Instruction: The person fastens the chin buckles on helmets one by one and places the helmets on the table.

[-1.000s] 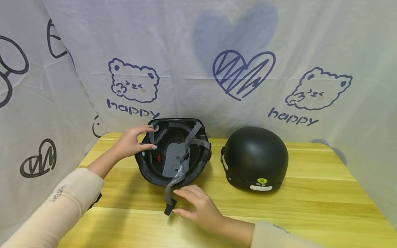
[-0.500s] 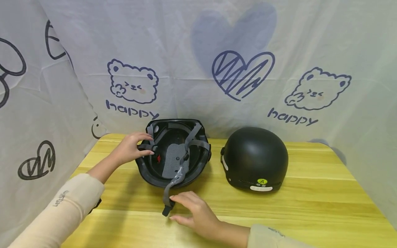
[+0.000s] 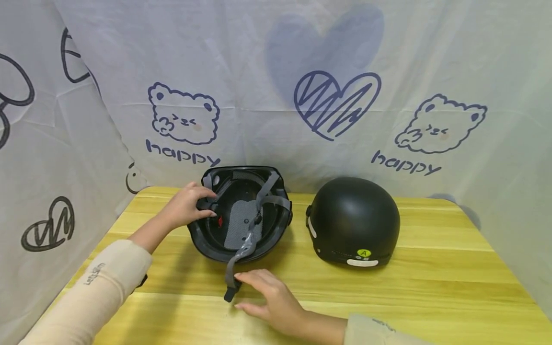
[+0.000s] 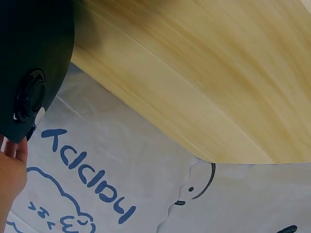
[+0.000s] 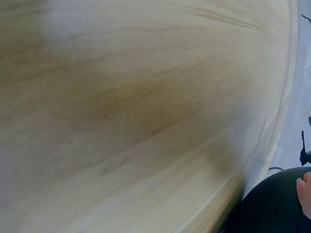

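Note:
A black helmet (image 3: 279, 239) lies upturned in the head view, its grey-lined inside showing. My left hand (image 3: 185, 206) is at its left rim, thumb and fingers apart beside the left strap, which they partly hide. In the left wrist view, fingers (image 4: 14, 150) meet the edge of the dark shell (image 4: 36, 43). A grey chin strap (image 3: 247, 244) hangs over the front rim, ending in a black buckle (image 3: 231, 293). At this end is my right hand (image 3: 276, 304), fingers near or touching the strap, thumb apart below.
A second black helmet (image 3: 353, 220) sits dome up to the right, with a yellow "A" sticker (image 3: 364, 253). Both helmets are on a wooden table (image 3: 440, 278). White printed cloth (image 3: 258, 96) stands behind the table and along its sides.
My left hand has moved slightly down and over the left strap, covering more of it. The right hand and the buckle end have shifted a little left and down.

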### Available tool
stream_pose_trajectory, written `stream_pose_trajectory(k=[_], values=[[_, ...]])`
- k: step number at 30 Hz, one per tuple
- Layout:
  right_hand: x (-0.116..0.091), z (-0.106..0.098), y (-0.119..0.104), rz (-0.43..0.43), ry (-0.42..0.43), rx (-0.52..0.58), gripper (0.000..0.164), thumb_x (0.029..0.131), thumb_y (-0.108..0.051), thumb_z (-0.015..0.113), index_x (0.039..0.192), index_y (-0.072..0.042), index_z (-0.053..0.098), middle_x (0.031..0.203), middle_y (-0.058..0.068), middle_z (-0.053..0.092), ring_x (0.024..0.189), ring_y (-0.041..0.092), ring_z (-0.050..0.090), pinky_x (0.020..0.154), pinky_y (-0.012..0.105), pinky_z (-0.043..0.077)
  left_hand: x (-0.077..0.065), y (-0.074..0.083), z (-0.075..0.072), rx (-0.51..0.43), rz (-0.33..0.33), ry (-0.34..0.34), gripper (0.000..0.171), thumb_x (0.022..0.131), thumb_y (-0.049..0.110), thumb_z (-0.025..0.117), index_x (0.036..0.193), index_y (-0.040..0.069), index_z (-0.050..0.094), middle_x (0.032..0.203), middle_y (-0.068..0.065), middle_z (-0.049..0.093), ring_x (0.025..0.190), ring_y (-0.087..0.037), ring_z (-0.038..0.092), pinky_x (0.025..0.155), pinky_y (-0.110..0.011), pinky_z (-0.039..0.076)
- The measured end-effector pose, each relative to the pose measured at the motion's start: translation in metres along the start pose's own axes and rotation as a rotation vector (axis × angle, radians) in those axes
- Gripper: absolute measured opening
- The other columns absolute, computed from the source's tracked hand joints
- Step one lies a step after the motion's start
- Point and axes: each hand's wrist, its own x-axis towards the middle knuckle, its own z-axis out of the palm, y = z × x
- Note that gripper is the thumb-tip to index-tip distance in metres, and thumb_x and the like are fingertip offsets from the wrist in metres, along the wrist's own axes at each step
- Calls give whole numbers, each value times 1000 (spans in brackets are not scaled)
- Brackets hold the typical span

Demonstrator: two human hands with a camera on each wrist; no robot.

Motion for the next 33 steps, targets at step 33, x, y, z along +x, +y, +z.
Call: stream_pose_trajectory(k=[33], values=[[6, 13, -3, 15, -149, -74, 53, 76, -21, 76, 126, -17, 57, 127, 12, 52, 115, 24, 54, 94, 31, 49, -11, -12, 9, -49, -27, -78, 31, 76, 9, 74, 103, -3, 68, 106, -19, 67, 88, -29, 51, 76, -42, 42]])
